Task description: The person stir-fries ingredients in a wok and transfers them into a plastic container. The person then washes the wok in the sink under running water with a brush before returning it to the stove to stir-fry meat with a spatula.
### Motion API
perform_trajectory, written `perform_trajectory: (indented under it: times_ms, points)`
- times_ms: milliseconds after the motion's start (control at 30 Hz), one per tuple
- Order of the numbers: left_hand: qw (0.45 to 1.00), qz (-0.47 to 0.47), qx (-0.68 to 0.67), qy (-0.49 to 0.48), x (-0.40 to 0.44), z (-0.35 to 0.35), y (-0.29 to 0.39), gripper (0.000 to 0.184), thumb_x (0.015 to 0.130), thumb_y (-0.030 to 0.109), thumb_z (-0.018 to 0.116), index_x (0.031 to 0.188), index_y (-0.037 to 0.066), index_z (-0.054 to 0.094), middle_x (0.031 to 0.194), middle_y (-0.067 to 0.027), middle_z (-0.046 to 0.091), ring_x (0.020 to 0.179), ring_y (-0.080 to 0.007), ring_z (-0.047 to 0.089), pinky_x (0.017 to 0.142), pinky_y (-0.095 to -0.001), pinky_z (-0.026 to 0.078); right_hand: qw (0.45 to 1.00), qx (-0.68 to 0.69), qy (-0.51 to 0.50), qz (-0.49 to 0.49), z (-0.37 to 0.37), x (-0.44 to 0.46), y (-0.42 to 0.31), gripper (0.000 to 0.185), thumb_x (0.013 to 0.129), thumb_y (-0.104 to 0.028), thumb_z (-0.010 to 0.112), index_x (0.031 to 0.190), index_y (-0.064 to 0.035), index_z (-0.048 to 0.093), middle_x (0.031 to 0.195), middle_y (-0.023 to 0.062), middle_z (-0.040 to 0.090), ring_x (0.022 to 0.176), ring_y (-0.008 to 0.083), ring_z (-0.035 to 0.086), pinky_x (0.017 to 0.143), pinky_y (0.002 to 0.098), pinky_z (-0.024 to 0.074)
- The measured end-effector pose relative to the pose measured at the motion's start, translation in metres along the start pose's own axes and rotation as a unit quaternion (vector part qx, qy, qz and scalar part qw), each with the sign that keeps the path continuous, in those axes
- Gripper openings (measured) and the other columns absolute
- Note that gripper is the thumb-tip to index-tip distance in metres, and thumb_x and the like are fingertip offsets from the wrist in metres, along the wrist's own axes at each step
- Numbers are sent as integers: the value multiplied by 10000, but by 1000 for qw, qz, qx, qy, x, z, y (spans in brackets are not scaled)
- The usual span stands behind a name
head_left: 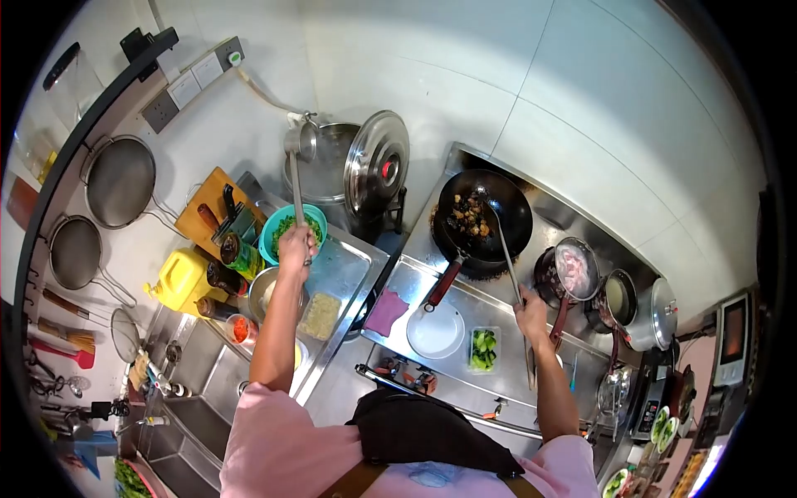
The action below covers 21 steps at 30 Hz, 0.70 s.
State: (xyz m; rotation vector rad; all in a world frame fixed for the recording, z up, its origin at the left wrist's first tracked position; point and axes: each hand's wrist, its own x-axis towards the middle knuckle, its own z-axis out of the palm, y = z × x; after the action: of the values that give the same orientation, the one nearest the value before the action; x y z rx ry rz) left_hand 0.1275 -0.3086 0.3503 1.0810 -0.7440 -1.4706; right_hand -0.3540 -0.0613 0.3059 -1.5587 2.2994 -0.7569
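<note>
My left hand [296, 248] is closed round the handle of a long metal ladle [296, 187], whose bowl is over the rim of a tall steel pot [330, 158]. Below that hand is a turquoise bowl [314, 217] of chopped greens. My right hand [531, 315] grips the long handle of a metal spatula [503, 241]. The spatula's head rests in the black wok [510, 203], beside browned food pieces [469, 216]. A large steel lid [378, 162] with a red knob leans upright at the pot's right side.
A white plate [436, 330], a purple cloth [386, 312] and a tray of cut greens [483, 349] lie before the wok. Pans [573, 270] stand right. A yellow jug [181, 278], bottles and a knife block [241, 224] stand left, near the sink [199, 373].
</note>
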Motion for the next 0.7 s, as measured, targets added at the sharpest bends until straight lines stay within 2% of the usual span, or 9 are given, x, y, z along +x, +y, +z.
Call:
perform_trajectory:
  times_ms: [67, 133, 167, 267, 433, 600, 700]
  points:
    - [1000, 12, -8, -16, -26, 4, 25, 113, 995, 119, 507, 922, 35, 528, 794, -24, 515, 588, -79, 455, 446, -222, 369, 1000, -2, 14, -15, 6, 3, 5, 516, 815, -16, 628, 1324, 38, 564, 914, 272, 702, 736, 353, 701, 691, 396, 546]
    - [998, 4, -47, -44, -56, 12, 52, 198, 1018, 127, 491, 1152, -9, 540, 856, -14, 531, 617, -54, 433, 448, -187, 346, 980, 167, -25, 107, 20, 11, 13, 482, 836, -40, 604, 1313, 24, 575, 789, 164, 661, 586, 241, 620, 538, 335, 486]
    - [996, -8, -64, -61, -70, 16, 63, 237, 1021, 132, 487, 1196, -23, 529, 865, -14, 526, 614, -50, 427, 443, -178, 337, 953, 250, -45, 167, 24, 13, 19, 466, 846, -52, 592, 1307, 16, 580, 727, 110, 641, 511, 186, 579, 462, 304, 457]
    - [984, -56, -118, -119, -102, 31, 81, 330, 1032, 144, 475, 1293, -58, 489, 900, -14, 509, 606, -39, 410, 421, -158, 309, 877, 428, -40, 214, 9, 16, -11, 471, 871, -55, 568, 1334, 30, 557, 613, 13, 528, 433, 97, 476, 395, 252, 374]
    - [952, -158, -169, -199, -130, 59, 45, 347, 1022, 170, 493, 1302, -34, 502, 909, -3, 509, 607, -21, 404, 401, -148, 333, 794, 561, -37, 233, 1, 21, -23, 304, 899, -47, 557, 1191, 24, 604, 659, 4, 529, 476, 89, 486, 382, 246, 363]
    - [941, -219, -128, -224, -146, 105, -17, 328, 1000, 132, 526, 1283, -32, 529, 892, -21, 533, 600, -39, 425, 405, -150, 319, 771, 592, -59, 227, -4, 28, -37, 302, 901, -57, 587, 1194, 18, 589, 664, 7, 536, 476, 87, 476, 373, 246, 348]
    - [942, -219, -83, -240, -145, 129, -49, 232, 1000, 128, 536, 1202, 19, 564, 878, -26, 549, 591, -53, 439, 423, -175, 333, 771, 591, -75, 223, -1, 36, -36, 329, 904, -55, 586, 1222, 24, 565, 638, 5, 524, 465, 88, 466, 366, 246, 340]
